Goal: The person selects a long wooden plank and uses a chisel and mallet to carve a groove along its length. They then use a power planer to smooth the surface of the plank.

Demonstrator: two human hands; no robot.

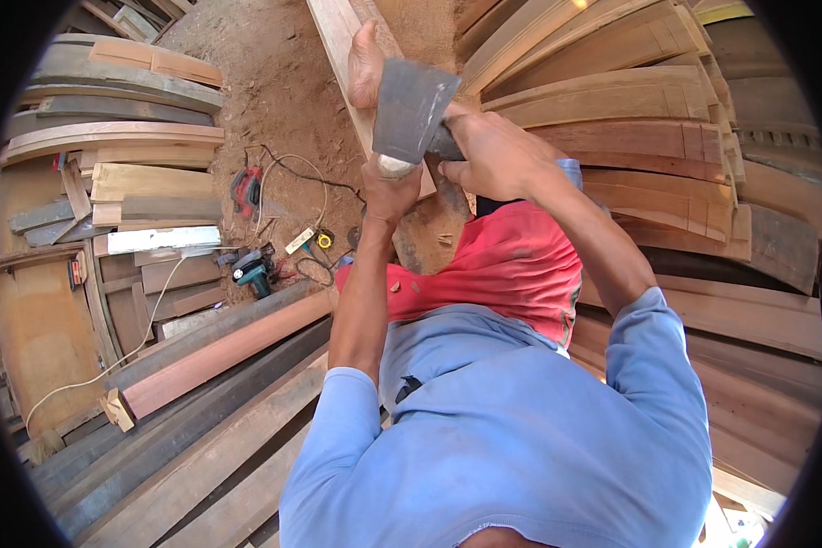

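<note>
Over dusty ground and plank I saw the dark tool head, left hand clasping a pale knob, right hand with hold I could not tell, and feared a slip injuring the bare foot.

one head-worn view, wide fisheye, upright, facing steeply down, shirt nearest below, left hand and right hand midway, dirt ground farthest

A worker's bare forearms converge beyond the red garment across the lap, the left hand closed in a grip, the right hand curled, fingers partly hidden; a bare foot shows farther beyond it.
</note>
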